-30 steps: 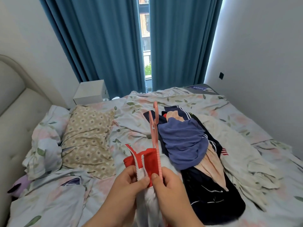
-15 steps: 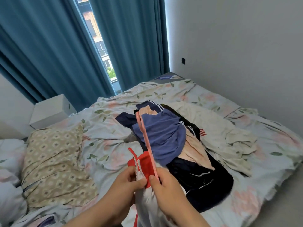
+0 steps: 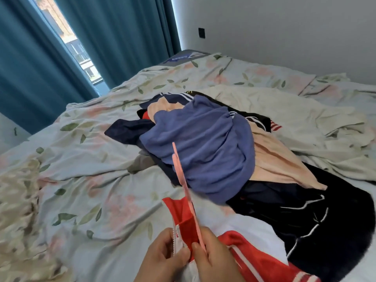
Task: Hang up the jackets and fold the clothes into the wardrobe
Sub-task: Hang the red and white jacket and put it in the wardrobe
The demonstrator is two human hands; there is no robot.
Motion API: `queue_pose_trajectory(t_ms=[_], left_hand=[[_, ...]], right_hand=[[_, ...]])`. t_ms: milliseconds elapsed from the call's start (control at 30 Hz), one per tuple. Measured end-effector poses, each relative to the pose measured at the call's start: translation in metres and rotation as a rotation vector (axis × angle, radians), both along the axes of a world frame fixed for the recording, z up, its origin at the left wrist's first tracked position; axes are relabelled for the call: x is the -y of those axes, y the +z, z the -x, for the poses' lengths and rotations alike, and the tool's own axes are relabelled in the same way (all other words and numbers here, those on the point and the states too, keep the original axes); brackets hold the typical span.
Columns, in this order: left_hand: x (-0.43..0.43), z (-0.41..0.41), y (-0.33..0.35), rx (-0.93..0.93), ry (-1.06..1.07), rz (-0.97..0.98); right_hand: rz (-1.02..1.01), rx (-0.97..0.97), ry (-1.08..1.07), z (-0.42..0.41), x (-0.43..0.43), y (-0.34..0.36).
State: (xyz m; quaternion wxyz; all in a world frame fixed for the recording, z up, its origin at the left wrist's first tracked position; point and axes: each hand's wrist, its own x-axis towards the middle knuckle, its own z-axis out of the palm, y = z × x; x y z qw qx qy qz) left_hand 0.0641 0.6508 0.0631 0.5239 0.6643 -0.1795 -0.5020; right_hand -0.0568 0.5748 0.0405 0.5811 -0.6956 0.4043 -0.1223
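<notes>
First jacket half on its hanger, nothing stowed yet.

You have the red-and-white jacket (image 3: 254, 259) at the near edge of the bed (image 3: 91, 180). Your left hand (image 3: 160, 259) has its fingers pinched on the zipper edge at the collar. Your right hand (image 3: 217, 261) has its fingers closed round the pink hanger (image 3: 181, 176), which stands edge-on out of the neck. I judge the hanger is only partly seated. The pile of clothes (image 3: 203, 143) just beyond looks unsorted and unfolded, so most of the job remains, and no wardrobe is in view. The quilt to your left is open for spreading, the wall (image 3: 284, 27) closes off the far side, and the curtains (image 3: 122, 37) hang beyond the bed.
</notes>
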Motion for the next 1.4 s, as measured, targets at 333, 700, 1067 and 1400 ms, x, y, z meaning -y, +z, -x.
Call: queue_pose_trajectory(t_ms=[333,700,1067,1400], left_hand=[[-0.07,-0.059,-0.114,-0.009,0.076,0.084],[-0.14,-0.116,-0.07,-0.129,0.1,0.322],[-0.155,-0.207,0.005,0.003,0.413,0.591],[-0.08,-0.379,0.131,0.257,0.352,0.963]], right_hand=[[0.087,0.038,0.07,-0.069,-0.06,-0.112],[0.162,0.021,0.012,-0.131,-0.138,-0.053],[0.187,0.374,0.117,-0.231,-0.161,0.04],[0.355,0.708,-0.114,-0.425,-0.104,0.158]])
